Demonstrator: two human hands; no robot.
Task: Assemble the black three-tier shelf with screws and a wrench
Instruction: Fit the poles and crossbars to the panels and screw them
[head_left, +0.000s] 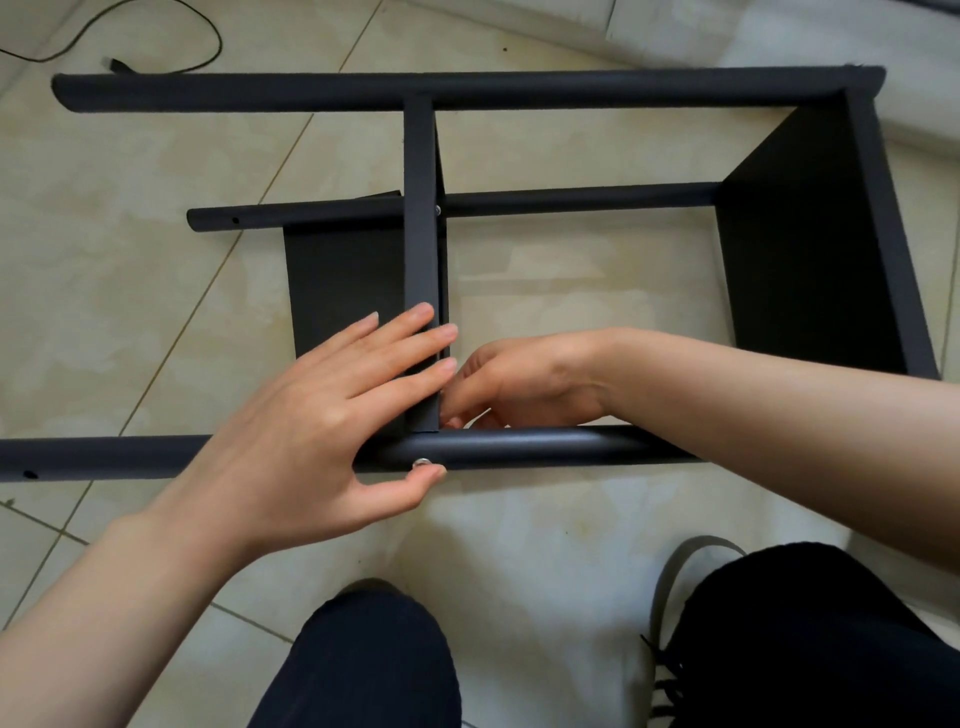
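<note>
- While the shelf frame lies on its side on the tiled floor, I've got the left hand spread flat over the middle shelf panel, fingers straight and close together, thumb pressing the screw into the near tube.
- My right hand is reaching behind that tube with fingers curled. Probably on a nut, but I can't tell what, if anything, it's pinching.
- Biggest risk imo: the screw goes in crooked and cross-threads, since only a thumb is steering it.
- If the flat hand eases off, the panel could drift out of line with the hole.
- A dropped nut would roll off across the tiles.
- No wrench in view, so this joint stays loose for now and may wobble.
- The cable is well apart from it all.
</note>
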